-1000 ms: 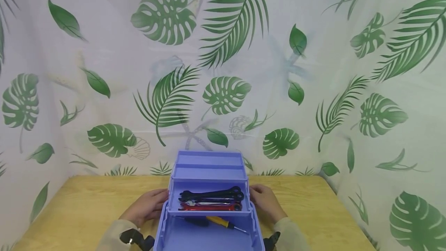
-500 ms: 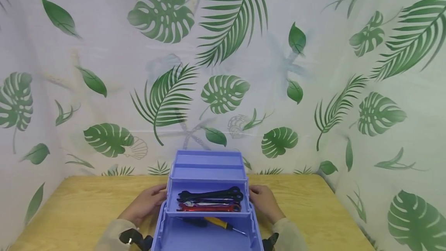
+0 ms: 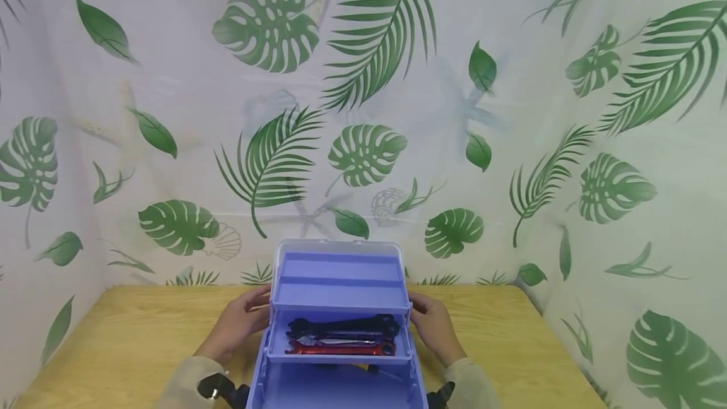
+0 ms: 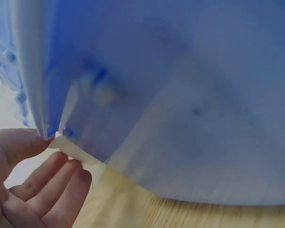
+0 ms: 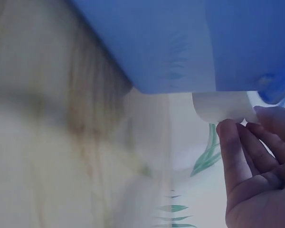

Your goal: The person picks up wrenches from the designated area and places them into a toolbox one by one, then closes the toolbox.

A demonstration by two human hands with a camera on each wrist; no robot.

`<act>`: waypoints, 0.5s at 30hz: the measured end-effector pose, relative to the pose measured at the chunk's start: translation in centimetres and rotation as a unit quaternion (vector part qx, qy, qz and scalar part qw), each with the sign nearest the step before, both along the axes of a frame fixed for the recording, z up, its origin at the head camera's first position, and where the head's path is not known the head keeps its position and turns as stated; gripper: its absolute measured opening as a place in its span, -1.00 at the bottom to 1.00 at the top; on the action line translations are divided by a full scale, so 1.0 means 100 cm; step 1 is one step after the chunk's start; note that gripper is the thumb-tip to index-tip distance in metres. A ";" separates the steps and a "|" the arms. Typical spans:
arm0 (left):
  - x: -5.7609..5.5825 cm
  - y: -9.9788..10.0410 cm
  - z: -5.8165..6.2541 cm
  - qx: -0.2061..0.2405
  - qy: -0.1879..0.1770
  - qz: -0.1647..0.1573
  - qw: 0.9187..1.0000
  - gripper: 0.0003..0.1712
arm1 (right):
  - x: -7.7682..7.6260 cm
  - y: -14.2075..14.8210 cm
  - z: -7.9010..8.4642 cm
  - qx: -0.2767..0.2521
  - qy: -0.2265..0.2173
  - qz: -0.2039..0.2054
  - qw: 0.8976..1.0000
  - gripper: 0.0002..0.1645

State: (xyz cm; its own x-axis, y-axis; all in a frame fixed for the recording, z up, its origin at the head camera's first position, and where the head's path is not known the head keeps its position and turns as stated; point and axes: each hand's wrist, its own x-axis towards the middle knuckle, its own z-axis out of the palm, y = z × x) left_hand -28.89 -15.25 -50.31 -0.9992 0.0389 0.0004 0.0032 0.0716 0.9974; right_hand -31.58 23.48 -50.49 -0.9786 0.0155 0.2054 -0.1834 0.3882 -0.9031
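Observation:
A blue toolbox stands open at the table's front, its stepped trays spread out. Black, silver and red wrenches lie in the middle tray; the upper tray holds nothing visible. Behind it shows the edge of a clear whitish lid. My left hand is at the lid's left side, thumb and fingers pinching its edge in the left wrist view. On the other side my right hand pinches a corner of the lid in the right wrist view. A yellow-handled screwdriver is mostly hidden below the middle tray.
The wooden table extends to both sides of the toolbox. Behind it hangs a white curtain printed with green leaves. Black wrist mounts sit at both sleeves, close to the toolbox's sides.
The lid's edge has come up into view behind the trays, raised by both hands. The trays have shifted toward me, and the middle one now covers most of the screwdriver.

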 end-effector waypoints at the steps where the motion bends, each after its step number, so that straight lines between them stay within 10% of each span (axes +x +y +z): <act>1: 0.001 -0.001 0.001 0.000 0.003 0.000 1.000 -0.41 | 0.001 0.000 0.001 -0.005 0.000 0.000 1.000 -0.68; 15: 0.013 -0.015 0.035 -0.003 -0.006 -0.047 0.999 -0.26 | 0.020 0.006 0.022 -0.022 0.017 0.002 1.000 -0.68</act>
State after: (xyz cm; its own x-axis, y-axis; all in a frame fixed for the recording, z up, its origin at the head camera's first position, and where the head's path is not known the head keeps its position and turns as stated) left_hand -27.57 -16.70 -46.86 -0.9910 0.1331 -0.0111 -0.0009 0.0766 0.9971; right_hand -29.54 24.03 -48.27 -0.9713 0.0210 0.2368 -0.2151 0.3464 -0.9131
